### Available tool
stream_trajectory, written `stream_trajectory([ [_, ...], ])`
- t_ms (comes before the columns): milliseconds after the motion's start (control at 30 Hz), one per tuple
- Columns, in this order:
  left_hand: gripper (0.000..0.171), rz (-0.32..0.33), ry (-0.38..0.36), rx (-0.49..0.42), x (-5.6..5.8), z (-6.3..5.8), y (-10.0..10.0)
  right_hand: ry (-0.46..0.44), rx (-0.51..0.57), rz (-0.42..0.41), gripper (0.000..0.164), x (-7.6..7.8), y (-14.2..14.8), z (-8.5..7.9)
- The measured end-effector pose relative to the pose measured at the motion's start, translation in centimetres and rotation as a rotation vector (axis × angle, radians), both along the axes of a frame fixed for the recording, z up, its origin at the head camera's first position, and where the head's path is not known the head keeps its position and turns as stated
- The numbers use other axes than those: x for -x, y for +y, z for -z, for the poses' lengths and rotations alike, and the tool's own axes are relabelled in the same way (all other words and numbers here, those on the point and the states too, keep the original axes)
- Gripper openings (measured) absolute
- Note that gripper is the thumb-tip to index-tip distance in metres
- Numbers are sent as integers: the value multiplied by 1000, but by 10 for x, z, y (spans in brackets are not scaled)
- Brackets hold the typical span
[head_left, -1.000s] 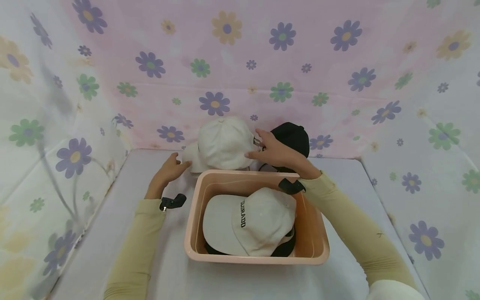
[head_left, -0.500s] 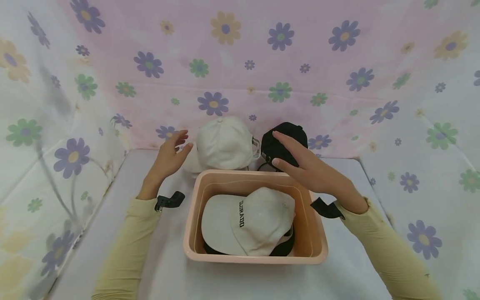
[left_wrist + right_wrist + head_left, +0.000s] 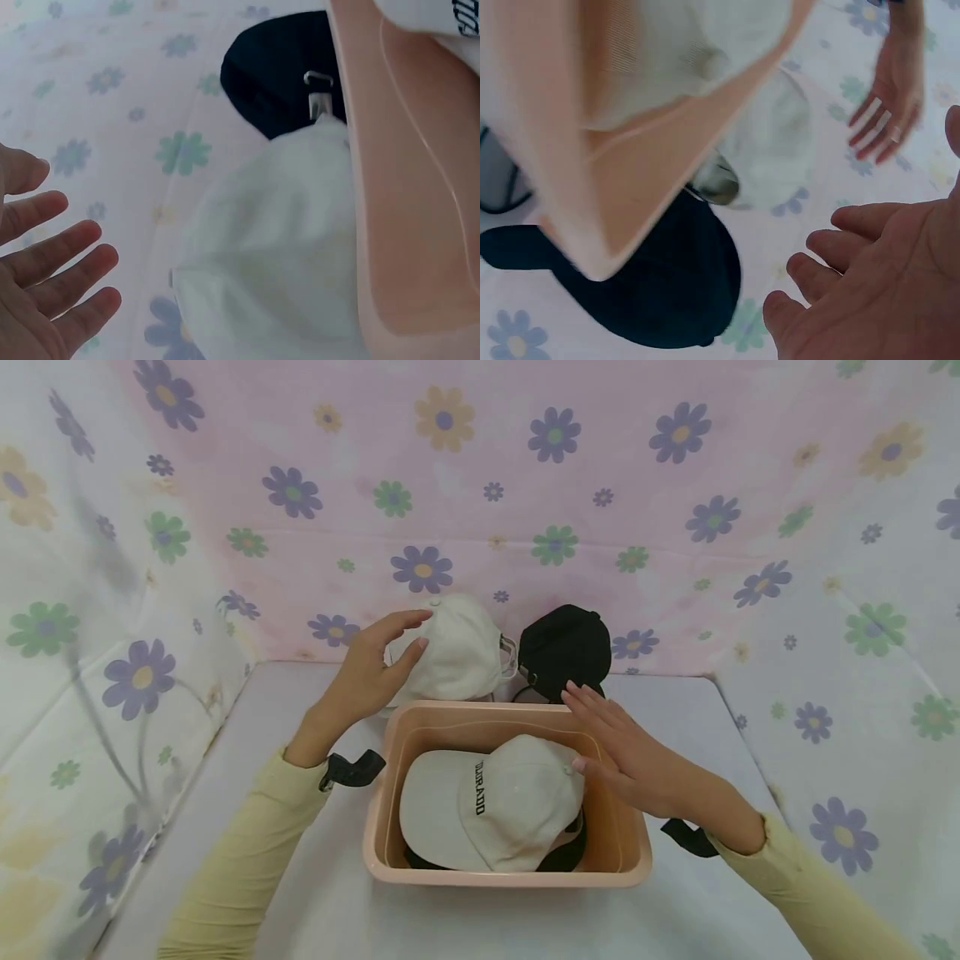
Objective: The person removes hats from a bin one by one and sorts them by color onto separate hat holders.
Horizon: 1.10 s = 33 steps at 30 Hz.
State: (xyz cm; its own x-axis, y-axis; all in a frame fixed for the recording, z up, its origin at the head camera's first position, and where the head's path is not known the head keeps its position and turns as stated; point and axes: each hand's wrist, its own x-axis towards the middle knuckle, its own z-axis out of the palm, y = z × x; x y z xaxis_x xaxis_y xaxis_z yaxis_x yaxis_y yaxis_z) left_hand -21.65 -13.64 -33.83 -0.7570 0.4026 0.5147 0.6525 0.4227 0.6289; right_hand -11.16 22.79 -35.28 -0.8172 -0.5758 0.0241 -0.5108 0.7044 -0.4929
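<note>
In the head view my left hand (image 3: 367, 668) hovers before the white cap (image 3: 457, 647) behind the bin, fingers spread and holding nothing. The left wrist view shows a gap between those fingers and the cap's crown. My right hand (image 3: 637, 760) is over the right side of the peach plastic bin (image 3: 508, 880), fingers extended, with nothing in it. To the right of the white cap sits a black cap (image 3: 566, 647). Inside the bin lies an off-white cap (image 3: 525, 802) with dark lettering, its brim to the left; something black (image 3: 566, 853) shows beneath it.
The bin stands on a white-covered table (image 3: 300, 860). Flower-printed cloth (image 3: 555, 485) rises behind the caps and along both sides. The two caps at the back sit between the bin's far rim and the cloth.
My right hand has drawn back from between the two rear caps to the bin's right side. My left hand has moved up and right, toward the white cap. The caps look unmoved.
</note>
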Motion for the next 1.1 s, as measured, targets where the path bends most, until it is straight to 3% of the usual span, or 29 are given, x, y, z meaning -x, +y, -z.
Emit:
stream_trajectory([
  [167, 39, 105, 22, 61, -11, -3, 16, 15, -68, -4, 77, -15, 8, 23],
  [400, 39, 233, 1, 157, -23, 3, 41, -20, -93, 38, 78, -31, 15, 46],
  [600, 39, 315, -48, 349, -31, 16, 64, -7, -71, 75, 75, -41, 19, 62],
  [800, 36, 389, -47, 436, -37, 20, 80, -11, -58, 133, 74, -49, 19, 68],
  [1100, 38, 473, -122, 523, -43, 22, 100, 0, -56, 160, 74, -55, 23, 70],
])
